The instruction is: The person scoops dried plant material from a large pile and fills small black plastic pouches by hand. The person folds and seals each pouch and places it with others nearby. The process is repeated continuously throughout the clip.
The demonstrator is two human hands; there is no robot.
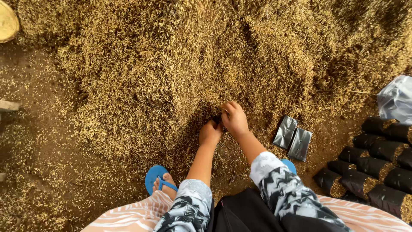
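A big heap of golden rice husk covers the ground in front of me. My left hand and my right hand meet at the near foot of the heap, both closed around a small black bag that is mostly hidden between them. Husk lies against my fingers. Two flat, empty black bags rest on the ground just right of my right forearm.
Several black bags filled with husk lie stacked at the right. A crumpled clear plastic bag sits above them. My foot in a blue sandal is planted at the lower left. A pale round object lies at the top left corner.
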